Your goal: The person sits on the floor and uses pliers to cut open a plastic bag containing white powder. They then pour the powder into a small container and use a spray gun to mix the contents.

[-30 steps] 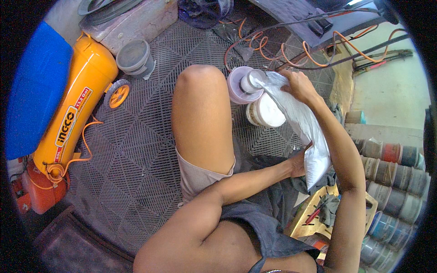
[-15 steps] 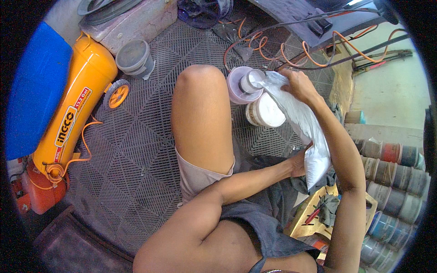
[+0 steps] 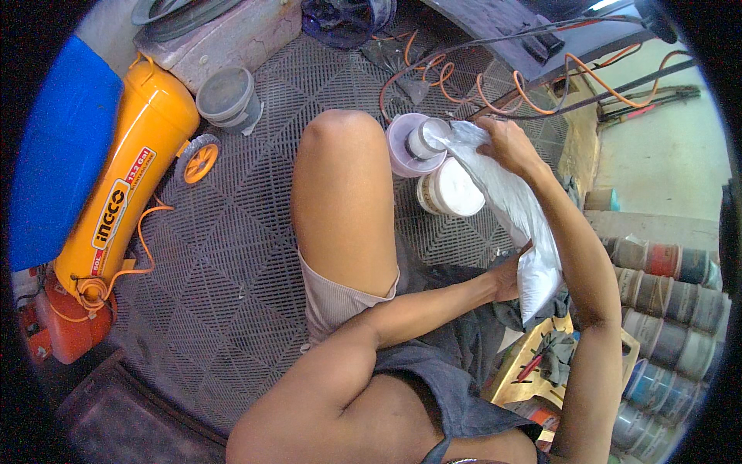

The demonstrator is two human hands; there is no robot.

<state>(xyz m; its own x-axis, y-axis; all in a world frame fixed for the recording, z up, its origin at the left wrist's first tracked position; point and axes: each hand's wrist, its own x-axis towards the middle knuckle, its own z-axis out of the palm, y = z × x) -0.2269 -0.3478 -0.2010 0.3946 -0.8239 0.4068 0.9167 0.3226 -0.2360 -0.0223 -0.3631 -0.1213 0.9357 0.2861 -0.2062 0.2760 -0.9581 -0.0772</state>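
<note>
A long white plastic bag (image 3: 514, 205) stretches between my two hands. Its narrow end lies at the rim of a small clear cup (image 3: 421, 142) with white stuff in it. That cup sits in or over a pale lilac tub (image 3: 398, 127); the exact contact is hidden. My right hand (image 3: 506, 145) is closed on the bag near this narrow end. Lower down, my left hand (image 3: 508, 278) grips the bag's fuller end from the side, its fingers partly hidden behind the plastic. Beside the tub stands a white bucket (image 3: 461, 189) with a white top.
A dark slatted mat (image 3: 216, 271) covers the floor. A yellow air tank (image 3: 127, 170) and a lidded grey bucket (image 3: 228, 99) stand left. Coiled orange hose (image 3: 495, 97) hangs ahead. On the right are a yellow plastic stool (image 3: 525, 363) and stacked cans (image 3: 672, 340).
The bag's fuller end has shifted very slightly, and my hands keep their hold in nearly the same place. Cup, tub and bucket stand as before.
</note>
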